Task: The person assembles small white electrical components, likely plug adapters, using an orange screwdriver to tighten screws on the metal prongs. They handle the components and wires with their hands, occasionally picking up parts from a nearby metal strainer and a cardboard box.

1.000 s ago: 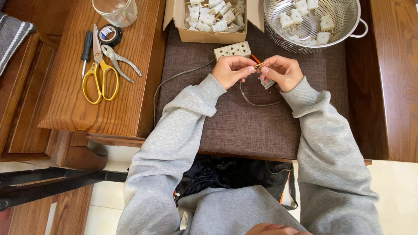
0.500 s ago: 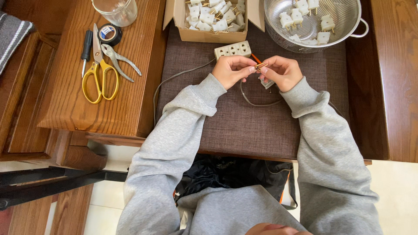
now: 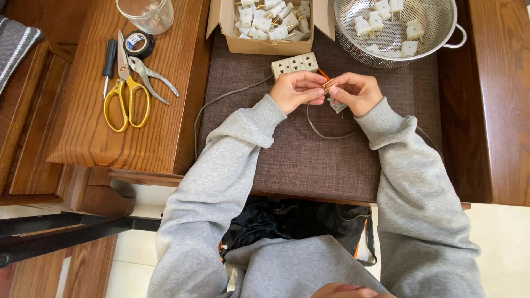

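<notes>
Looking down from the head view, the only one here:

Left hand: your left hand (image 3: 295, 91) is curled closed, thumb and forefinger pinched on the bare copper wire ends (image 3: 329, 84) at the centre of the mat.
Right hand: your right hand (image 3: 356, 92) meets it from 3 o'clock, fingers closed on the same wire ends and on a small white plug (image 3: 337, 105) tucked under the palm; how firmly it grips the plug you cannot tell from here.
Cord: the grey cord (image 3: 326, 133) loops toward 6 o'clock below your hands, and another length runs off toward 9 o'clock along the brown mat (image 3: 309, 165).
Socket strip: the white socket strip (image 3: 294, 64) lies just beside your left knuckles at 12 o'clock.
Parts: a cardboard box (image 3: 265, 44) of white plugs sits at 12 o'clock, a metal colander (image 3: 436, 33) with more plugs at 1 o'clock.
Tools: yellow scissors (image 3: 127, 94), pliers (image 3: 154, 83), a screwdriver (image 3: 109, 63), a tape roll (image 3: 138, 43) and a glass (image 3: 146, 12) lie well apart at 10 o'clock.
Risk, strands: the fine copper could fray or splay, in my judgement, if you twist unevenly.
Risk, plug: half hidden under your palm, the plug may slip loose.
Risk, cord: the slack loop could snag your sleeve and tug the wire out of the pinch.
</notes>
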